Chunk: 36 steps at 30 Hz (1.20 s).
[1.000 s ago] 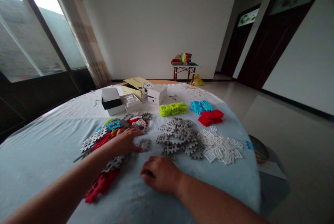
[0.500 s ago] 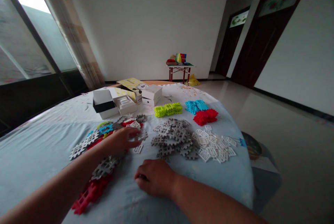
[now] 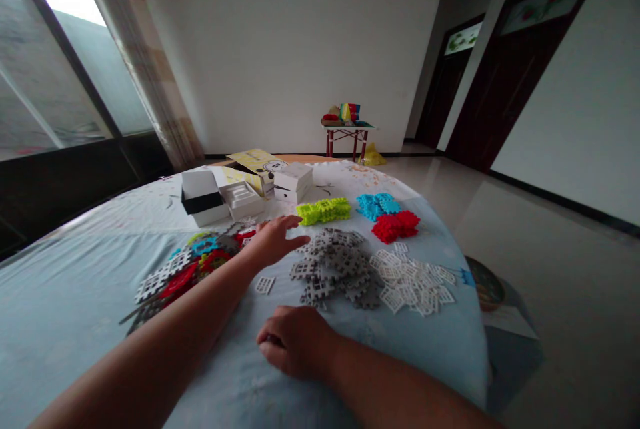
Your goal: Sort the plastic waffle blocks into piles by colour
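Observation:
My left hand (image 3: 277,241) is stretched over the table with its fingers and thumb spread, nothing visible in it. Its fingertips are at the left edge of a heap of grey interlocking plastic pieces (image 3: 333,262). Below this hand a single white lattice piece (image 3: 265,285) lies on the cloth. Curled into a loose fist, my right hand (image 3: 297,342) rests on the table in front of the grey heap, no object visible in it. A mixed pile holds red pieces (image 3: 179,282), blue pieces (image 3: 204,245) and grey ones, partly hidden by my left forearm.
White lattice pieces (image 3: 413,282) lie heaped at the right. Behind are yellow-green pieces (image 3: 324,211), blue pieces (image 3: 377,205) and red pieces (image 3: 395,225). White boxes (image 3: 293,182) and a yellow box (image 3: 257,163) stand at the back. The round table's edge (image 3: 483,349) curves at right.
My left hand has moved right and slightly away from me, from the mixed pile to the grey heap, its fingers spread. My right hand has stayed in place. The view has shifted slightly.

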Motion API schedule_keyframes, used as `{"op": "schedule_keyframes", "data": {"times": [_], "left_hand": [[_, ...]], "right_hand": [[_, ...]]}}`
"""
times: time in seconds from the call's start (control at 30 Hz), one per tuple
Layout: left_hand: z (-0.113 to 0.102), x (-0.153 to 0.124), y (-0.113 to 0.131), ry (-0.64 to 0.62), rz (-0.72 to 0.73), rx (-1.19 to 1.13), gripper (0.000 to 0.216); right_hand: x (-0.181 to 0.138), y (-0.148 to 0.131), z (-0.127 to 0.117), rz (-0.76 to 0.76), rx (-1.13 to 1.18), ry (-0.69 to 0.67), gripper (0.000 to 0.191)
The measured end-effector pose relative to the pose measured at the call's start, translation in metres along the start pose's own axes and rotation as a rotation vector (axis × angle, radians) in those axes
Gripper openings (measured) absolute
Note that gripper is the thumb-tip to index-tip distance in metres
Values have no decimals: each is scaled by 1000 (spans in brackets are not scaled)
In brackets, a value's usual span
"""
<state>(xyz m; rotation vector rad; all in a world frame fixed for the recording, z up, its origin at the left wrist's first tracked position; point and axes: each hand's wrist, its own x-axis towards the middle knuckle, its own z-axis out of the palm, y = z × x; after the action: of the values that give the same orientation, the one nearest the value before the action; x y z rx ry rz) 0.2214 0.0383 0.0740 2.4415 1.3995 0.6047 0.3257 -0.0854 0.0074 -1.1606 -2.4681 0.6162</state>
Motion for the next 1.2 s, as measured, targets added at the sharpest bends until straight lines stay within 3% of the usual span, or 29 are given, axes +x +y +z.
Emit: {"op": "schedule_keyframes", "data": {"times": [0.07, 0.17, 0.27, 0.4, 0.77, 0.87, 1.0, 1.2], "left_hand": [[-4, -11, -9, 1, 4, 118, 52], [-8, -31, -27, -117, -24, 237, 43], [-7, -50, -45, -246, -43, 283, 39], [-5, -65, -54, -320, -29, 298, 37], [-2, -64, -57, -288, -36, 299, 24], [-7, -66, -49, -266, -47, 200, 25], [-9, -61, -22, -290, -128, -138, 37], [17, -32, 37, -421, -121, -408, 43]], "right_hand": [[0, 0, 0, 1, -6, -3, 23], [1, 0, 0, -1, -9, -11, 23], [1, 1, -1, -16, 11, -9, 24], [0, 2, 1, -47, 26, 33, 24], [2, 5, 3, -49, -14, 32, 26], [3, 4, 1, -59, -33, 26, 27], [3, 3, -1, -22, -69, -25, 26], [1, 4, 0, -71, -25, 57, 25]]}}
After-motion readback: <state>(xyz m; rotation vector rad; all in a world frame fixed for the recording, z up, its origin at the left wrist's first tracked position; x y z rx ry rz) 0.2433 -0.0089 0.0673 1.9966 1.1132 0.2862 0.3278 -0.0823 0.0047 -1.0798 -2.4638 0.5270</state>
